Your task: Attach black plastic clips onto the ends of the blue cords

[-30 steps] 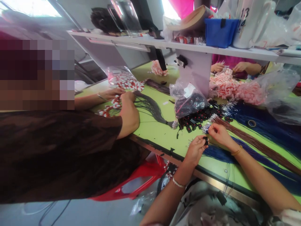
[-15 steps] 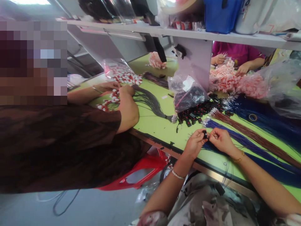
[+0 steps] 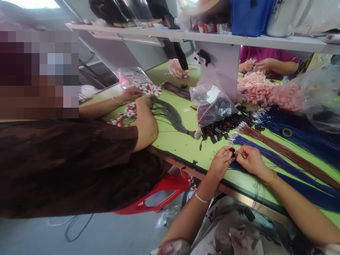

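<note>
Between the fingertips of my left hand (image 3: 222, 161) is a small black connector housing (image 3: 233, 152). My right hand (image 3: 249, 158) is pinched close beside it, on a thin wire whose metal tip meets the housing; the wire is mostly hidden by the fingers. Just beyond my hands lies a pile of black connector housings (image 3: 216, 130). To the right, a bundle of blue wires (image 3: 261, 151) and a bundle of brown wires (image 3: 281, 150) stretch across the green table (image 3: 186, 156), their metal-tipped ends towards the pile.
A co-worker's arm (image 3: 146, 124) reaches over the table at left, by grey wires (image 3: 170, 113) and red-and-white connectors (image 3: 142, 85). A clear bag (image 3: 215, 106) stands behind the black pile. Opposite, another person handles pink connectors (image 3: 255, 83). A shelf (image 3: 180, 34) spans overhead.
My hands stay almost in place, with the black housing turned slightly. At left, the co-worker's far hand has moved towards the bag of red-and-white connectors. The person opposite has brought both hands together.
</note>
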Demonstrator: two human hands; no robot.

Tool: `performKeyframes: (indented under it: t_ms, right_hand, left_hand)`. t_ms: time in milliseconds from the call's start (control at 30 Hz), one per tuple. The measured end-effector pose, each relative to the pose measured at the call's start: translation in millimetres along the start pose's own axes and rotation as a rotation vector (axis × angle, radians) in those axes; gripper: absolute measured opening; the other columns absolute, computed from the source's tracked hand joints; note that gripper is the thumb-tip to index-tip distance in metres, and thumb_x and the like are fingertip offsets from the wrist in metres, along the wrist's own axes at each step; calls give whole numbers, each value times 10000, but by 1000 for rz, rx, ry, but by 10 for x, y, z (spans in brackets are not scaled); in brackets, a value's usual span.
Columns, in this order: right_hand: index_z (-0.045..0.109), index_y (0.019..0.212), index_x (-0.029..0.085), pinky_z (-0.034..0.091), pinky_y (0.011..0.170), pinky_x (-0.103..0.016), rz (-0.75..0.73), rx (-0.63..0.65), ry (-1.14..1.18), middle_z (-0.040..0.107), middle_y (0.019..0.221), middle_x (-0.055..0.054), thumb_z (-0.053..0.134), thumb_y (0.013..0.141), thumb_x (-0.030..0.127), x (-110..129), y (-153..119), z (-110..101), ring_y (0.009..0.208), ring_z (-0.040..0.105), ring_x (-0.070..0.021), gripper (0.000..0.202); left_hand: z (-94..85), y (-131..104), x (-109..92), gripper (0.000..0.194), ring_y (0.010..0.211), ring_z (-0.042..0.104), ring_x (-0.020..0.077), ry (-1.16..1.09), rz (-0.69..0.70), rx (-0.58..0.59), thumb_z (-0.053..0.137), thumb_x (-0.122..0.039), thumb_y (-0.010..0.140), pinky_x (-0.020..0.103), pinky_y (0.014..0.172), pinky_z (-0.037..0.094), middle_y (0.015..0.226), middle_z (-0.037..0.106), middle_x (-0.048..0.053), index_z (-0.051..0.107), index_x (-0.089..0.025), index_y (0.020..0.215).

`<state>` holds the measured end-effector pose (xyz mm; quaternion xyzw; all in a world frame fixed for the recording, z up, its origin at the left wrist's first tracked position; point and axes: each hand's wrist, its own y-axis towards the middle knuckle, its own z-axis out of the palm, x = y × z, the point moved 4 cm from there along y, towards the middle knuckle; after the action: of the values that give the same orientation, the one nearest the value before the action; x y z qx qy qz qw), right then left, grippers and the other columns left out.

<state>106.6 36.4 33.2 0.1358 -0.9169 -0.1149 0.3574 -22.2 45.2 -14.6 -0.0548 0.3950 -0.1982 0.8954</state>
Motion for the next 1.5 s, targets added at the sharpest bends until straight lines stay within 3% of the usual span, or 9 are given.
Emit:
performKeyframes:
  t_ms: [200, 533, 667, 733, 833, 1000, 1200, 1500]
  right_hand:
    - [517, 660, 178, 305, 543, -222, -112, 30, -16, 526, 606, 2, 489, 806, 185, 30, -9, 33, 540, 430, -104, 149]
    - [510, 655, 181, 306, 541, -231, -92, 58, -59, 537, 601, -5, 474, 808, 183, 82, -33, 37, 538, 450, -113, 157]
    - [576, 744, 181, 329, 564, -220, -28, 122, -18, 606, 679, -6, 429, 862, 228, -170, 183, -151, 597, 508, -117, 194]
    - [602, 775, 180, 324, 571, -232, 97, 44, -174, 621, 701, -20, 448, 858, 245, -408, 345, -305, 614, 519, -130, 186]
    - [628, 769, 178, 290, 555, -252, 242, 65, -484, 633, 769, -61, 540, 799, 266, -683, 514, -387, 640, 533, -154, 129]
    - [624, 819, 157, 278, 564, -275, 181, 127, -640, 638, 842, -122, 461, 863, 266, -755, 535, -306, 699, 562, -186, 201]
    - [598, 843, 170, 252, 546, -263, 238, 83, -516, 631, 687, -56, 472, 831, 267, -779, 545, -385, 561, 497, -154, 159]
    - [546, 681, 171, 339, 540, -206, 93, 22, 133, 555, 620, 16, 484, 760, 242, -309, 801, -175, 557, 466, -105, 122]
  left_hand:
    - [-16, 7, 31, 335, 707, 567, 104, 71, -2, -25, 786, -230, 609, 223, 680, 432, 766, 617, 17, 625, -141, 889]
    - [1, -24, 10, 362, 648, 564, 89, 94, -16, -76, 817, -234, 551, 210, 641, 440, 704, 615, 0, 635, -142, 850]
    - [36, -14, -15, 355, 663, 571, 94, 112, -19, -75, 807, -235, 569, 220, 663, 455, 721, 624, 8, 642, -140, 869]
    - [76, 6, -16, 342, 680, 575, 97, 119, -6, -59, 790, -233, 600, 220, 666, 453, 756, 635, 21, 643, -141, 895]
    - [125, 53, 14, 328, 678, 570, 99, 108, -1, -38, 781, -226, 615, 223, 656, 449, 771, 635, 31, 641, -136, 897]
    - [100, 111, 75, 323, 680, 573, 103, 76, -36, -39, 787, -227, 610, 228, 654, 455, 779, 632, 35, 642, -130, 882]
    - [81, 100, 69, 317, 697, 580, 104, 77, -50, -18, 781, -236, 625, 225, 666, 457, 791, 637, 36, 641, -132, 889]
    - [88, 89, 75, 320, 704, 575, 111, 42, -27, -6, 778, -236, 628, 239, 682, 443, 786, 635, 40, 626, -132, 890]
